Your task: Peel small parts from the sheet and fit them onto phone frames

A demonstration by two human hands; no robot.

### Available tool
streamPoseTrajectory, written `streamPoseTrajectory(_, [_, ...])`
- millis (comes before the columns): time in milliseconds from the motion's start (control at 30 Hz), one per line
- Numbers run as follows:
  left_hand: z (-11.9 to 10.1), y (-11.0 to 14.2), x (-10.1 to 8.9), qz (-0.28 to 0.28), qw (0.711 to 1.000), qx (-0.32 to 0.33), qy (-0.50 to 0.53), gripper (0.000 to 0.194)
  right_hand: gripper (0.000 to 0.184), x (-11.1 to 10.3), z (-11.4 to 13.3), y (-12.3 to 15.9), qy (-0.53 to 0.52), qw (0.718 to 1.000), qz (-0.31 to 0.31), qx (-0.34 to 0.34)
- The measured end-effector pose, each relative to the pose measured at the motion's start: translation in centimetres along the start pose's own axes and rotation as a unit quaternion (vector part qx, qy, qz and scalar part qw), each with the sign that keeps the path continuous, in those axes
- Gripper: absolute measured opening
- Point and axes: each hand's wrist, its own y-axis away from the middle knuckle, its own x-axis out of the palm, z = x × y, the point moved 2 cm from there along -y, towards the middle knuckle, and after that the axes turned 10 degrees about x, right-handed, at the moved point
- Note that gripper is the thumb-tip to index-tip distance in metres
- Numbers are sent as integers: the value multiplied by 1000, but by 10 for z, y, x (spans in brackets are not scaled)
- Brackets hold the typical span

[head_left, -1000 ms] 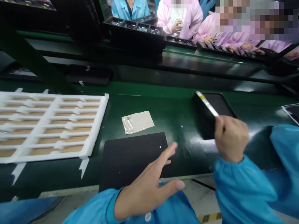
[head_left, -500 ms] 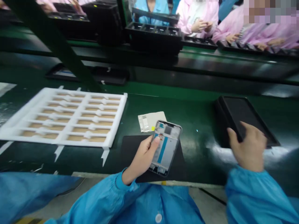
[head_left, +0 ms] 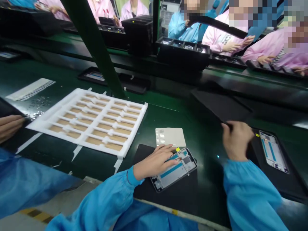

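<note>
Left fingers (head_left: pixel 166 150) touch the phone frame (head_left: pixel 177 175), grip unclear; right fingers (head_left: pixel 238 127) clench a blurred black tray (head_left: pixel 220 102).

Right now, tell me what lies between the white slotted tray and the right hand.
In the head view, a pale sheet lies on the green tabletop between the white slotted tray and the right hand.

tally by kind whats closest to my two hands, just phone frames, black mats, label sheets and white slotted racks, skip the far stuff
phone frames: 2
black mat: 1
label sheet: 1
white slotted rack: 1
total: 5
</note>
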Motion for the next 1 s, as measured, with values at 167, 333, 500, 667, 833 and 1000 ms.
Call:
streamPoseTrajectory(167, [5,0,1,17,999,3,-27,48,21,107,79,-43,-108,985,107,-82])
streamPoseTrajectory(333, [4,2,1,16,998,47,-50,44,28,125,112,-38,-178,974,122,-70])
streamPoseTrajectory(500, [3,9,1,1,994,83,-68,43,14,70,127,11,-262,920,242,-160])
streamPoseTrajectory(667, [5,11,6,-7,992,68,-107,47,11,32,140,48,-274,850,384,-234])
streamPoseTrajectory(833, [7,7,10,-25,988,72,-131,47,10,24,132,54,-228,842,437,-222])
streamPoseTrajectory(1000, [6,6,9,-19,986,78,-146,48,12,27,127,62,-195,825,466,-253])
